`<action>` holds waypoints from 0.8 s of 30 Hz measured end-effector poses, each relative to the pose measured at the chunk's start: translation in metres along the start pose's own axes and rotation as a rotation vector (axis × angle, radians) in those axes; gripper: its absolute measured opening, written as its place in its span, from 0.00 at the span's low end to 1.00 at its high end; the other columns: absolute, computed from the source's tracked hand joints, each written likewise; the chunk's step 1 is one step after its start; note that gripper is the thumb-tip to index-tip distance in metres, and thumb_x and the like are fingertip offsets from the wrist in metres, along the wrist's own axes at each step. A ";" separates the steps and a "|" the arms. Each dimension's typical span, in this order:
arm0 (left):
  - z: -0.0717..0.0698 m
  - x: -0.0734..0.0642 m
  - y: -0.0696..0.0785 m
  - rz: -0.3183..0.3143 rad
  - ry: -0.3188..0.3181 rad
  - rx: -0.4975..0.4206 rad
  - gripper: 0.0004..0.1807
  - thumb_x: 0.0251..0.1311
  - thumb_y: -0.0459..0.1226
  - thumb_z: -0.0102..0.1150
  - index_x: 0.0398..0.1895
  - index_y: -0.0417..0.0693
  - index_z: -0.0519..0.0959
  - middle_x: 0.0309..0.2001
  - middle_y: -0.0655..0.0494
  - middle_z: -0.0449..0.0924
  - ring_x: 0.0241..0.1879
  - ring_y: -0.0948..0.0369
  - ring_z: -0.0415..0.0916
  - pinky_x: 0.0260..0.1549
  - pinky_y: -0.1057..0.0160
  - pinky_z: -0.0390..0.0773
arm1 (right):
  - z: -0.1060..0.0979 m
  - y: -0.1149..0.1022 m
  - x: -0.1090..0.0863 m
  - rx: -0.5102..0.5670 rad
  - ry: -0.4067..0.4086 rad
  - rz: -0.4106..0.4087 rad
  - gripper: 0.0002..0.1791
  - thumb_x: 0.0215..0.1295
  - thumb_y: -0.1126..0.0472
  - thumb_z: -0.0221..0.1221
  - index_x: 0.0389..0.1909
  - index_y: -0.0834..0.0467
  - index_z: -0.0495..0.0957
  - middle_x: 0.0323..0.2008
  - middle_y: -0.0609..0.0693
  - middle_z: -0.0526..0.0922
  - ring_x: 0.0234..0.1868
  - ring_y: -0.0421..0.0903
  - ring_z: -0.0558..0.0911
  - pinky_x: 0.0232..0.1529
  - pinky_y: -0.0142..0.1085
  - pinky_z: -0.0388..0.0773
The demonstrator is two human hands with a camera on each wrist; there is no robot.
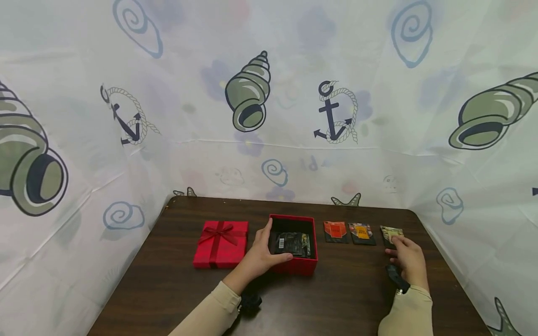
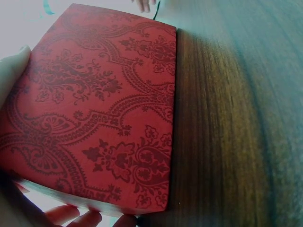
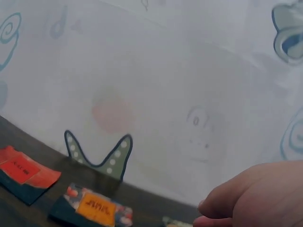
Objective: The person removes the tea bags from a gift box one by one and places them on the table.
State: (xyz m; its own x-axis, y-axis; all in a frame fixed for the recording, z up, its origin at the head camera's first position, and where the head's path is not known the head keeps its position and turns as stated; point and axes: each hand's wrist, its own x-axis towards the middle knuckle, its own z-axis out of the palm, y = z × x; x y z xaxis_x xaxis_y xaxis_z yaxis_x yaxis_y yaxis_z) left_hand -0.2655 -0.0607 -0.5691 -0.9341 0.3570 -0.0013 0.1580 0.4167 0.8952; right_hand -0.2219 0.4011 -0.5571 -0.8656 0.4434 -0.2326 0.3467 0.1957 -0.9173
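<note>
Head view: the green packet [image 1: 391, 231] lies at the right end of a row on the table [image 1: 336, 298], and my right hand [image 1: 411, 261] is at its near edge. My thumb and fingers there are bent nearly together and look to pinch that edge; the right wrist view hides the contact behind my hand. Just to its left lies the yellow packet [image 1: 362, 233], then the red packet [image 1: 336, 232], both flat, face up and untouched.

Next comes the box [image 1: 300, 267], upright with its top uncovered. My left hand [image 1: 260, 249] grips it at the left, fingers spread along that side and thumb over the near rim; the left wrist view shows that thumb and some fingertips against the patterned red walls. Inside lies a heap of dark packets [image 1: 290, 243], one showing a barcode; I cannot count them.

As I judge it, the lid is already off and three packets are set out singly, the green one not yet free of my fingers. The heap inside is not sorted into any row.

Farther left, the lid [image 1: 220, 247] rests bow up, apart from the box. Behind the table hangs a printed cloth [image 1: 290, 163].
</note>
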 end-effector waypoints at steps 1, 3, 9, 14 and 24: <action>0.000 0.000 0.000 0.004 -0.002 -0.001 0.70 0.55 0.63 0.79 0.91 0.76 0.37 0.87 0.45 0.49 0.83 0.39 0.56 0.73 0.26 0.67 | 0.000 -0.003 -0.002 0.008 0.014 -0.006 0.35 0.89 0.47 0.44 0.82 0.68 0.62 0.80 0.72 0.65 0.35 0.27 0.84 0.37 0.32 0.85; 0.000 0.000 0.000 0.004 -0.003 -0.005 0.71 0.55 0.64 0.79 0.91 0.76 0.37 0.87 0.46 0.50 0.83 0.39 0.56 0.73 0.27 0.67 | -0.001 -0.012 -0.008 0.007 0.038 -0.026 0.35 0.89 0.47 0.43 0.82 0.68 0.63 0.80 0.70 0.66 0.35 0.27 0.85 0.37 0.32 0.85; 0.000 0.000 0.001 0.003 -0.001 -0.001 0.71 0.53 0.66 0.79 0.91 0.75 0.38 0.86 0.46 0.50 0.83 0.40 0.56 0.74 0.27 0.67 | -0.007 -0.042 -0.025 0.014 0.108 -0.086 0.31 0.89 0.45 0.45 0.78 0.61 0.72 0.72 0.56 0.76 0.38 0.27 0.85 0.37 0.32 0.84; 0.000 0.000 0.000 0.013 0.000 -0.012 0.72 0.53 0.66 0.79 0.91 0.74 0.38 0.86 0.46 0.50 0.83 0.40 0.56 0.74 0.27 0.67 | -0.011 -0.066 -0.040 0.051 0.136 -0.134 0.26 0.88 0.45 0.49 0.72 0.56 0.77 0.50 0.32 0.81 0.39 0.28 0.85 0.36 0.30 0.84; 0.000 0.001 -0.001 0.009 -0.002 -0.006 0.72 0.53 0.66 0.79 0.91 0.75 0.37 0.87 0.46 0.49 0.84 0.41 0.55 0.74 0.27 0.66 | 0.018 -0.117 -0.083 0.328 -0.054 -0.363 0.24 0.85 0.49 0.56 0.67 0.63 0.79 0.47 0.37 0.89 0.39 0.38 0.89 0.33 0.31 0.85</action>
State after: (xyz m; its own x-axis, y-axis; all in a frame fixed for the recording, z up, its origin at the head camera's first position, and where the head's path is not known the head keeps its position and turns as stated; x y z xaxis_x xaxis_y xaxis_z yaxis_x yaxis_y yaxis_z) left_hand -0.2664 -0.0610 -0.5701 -0.9321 0.3622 0.0057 0.1644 0.4087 0.8977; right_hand -0.1968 0.3259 -0.4357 -0.9302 0.3495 0.1125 -0.1054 0.0394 -0.9936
